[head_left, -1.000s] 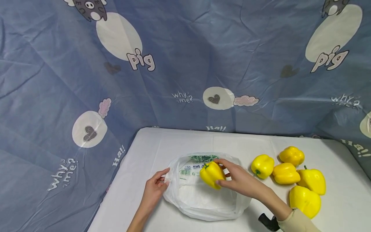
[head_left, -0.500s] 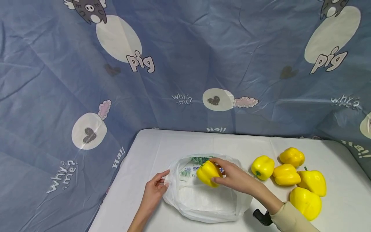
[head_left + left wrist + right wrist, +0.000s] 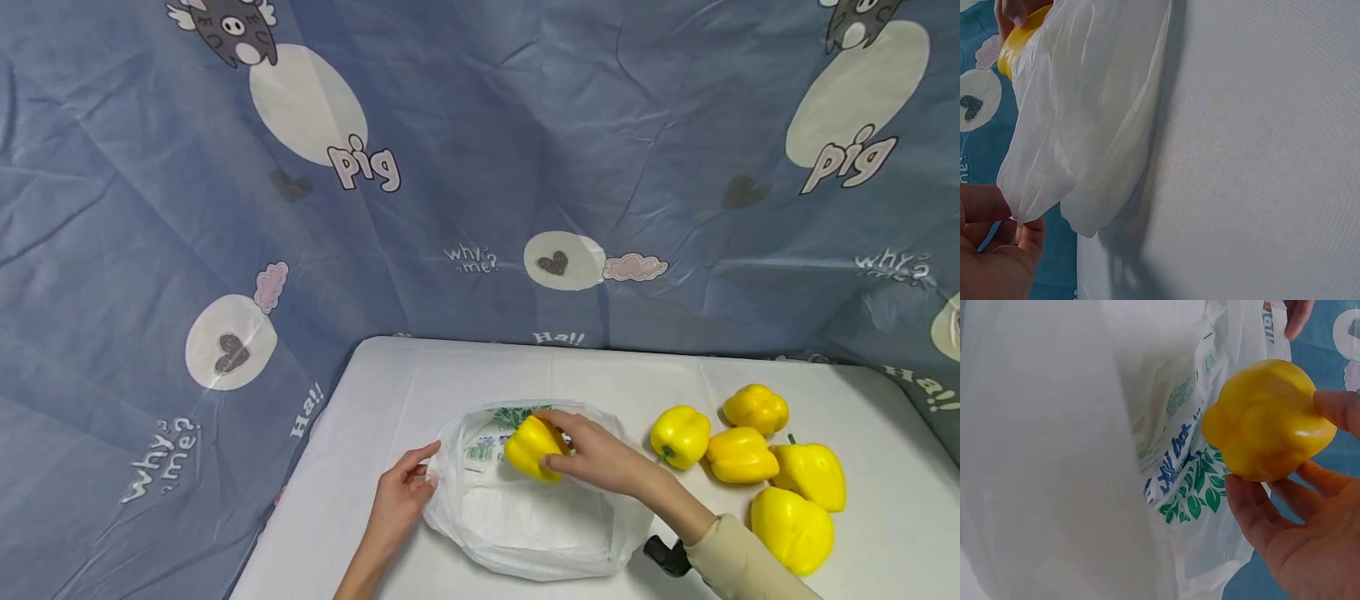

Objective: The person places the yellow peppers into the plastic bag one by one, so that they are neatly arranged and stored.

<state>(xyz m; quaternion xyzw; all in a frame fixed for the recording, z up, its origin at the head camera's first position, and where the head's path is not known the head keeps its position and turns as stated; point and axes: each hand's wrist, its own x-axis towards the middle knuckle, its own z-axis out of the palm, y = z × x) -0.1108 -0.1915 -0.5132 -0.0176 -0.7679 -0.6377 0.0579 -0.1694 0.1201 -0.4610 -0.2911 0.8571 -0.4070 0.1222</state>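
A white plastic bag (image 3: pixel 536 562) with green and blue print stands with its mouth spread wide on the table. My left hand (image 3: pixel 400 492) pinches the bag's left rim between thumb and fingers; in the left wrist view the same hand (image 3: pixel 1000 247) grips a corner of the film. Over the bag's mouth, my right hand (image 3: pixel 600 454) holds a yellow bell pepper (image 3: pixel 532 448) by its sides. Up close in the right wrist view, the pepper (image 3: pixel 1266 422) sits between the thumb and fingertips, its lobed bottom facing the camera.
Several more yellow bell peppers lie to the right of the bag, among them a near one (image 3: pixel 791 531) and a left one (image 3: pixel 680 437). A black object (image 3: pixel 666 556) shows by the right sleeve. A blue printed cloth (image 3: pixel 465 167) hangs behind the white table (image 3: pixel 450 367).
My right hand has carried the bell pepper a little to the left over the bag, and the pepper has turned so its stem no longer shows. The left hand keeps its place.
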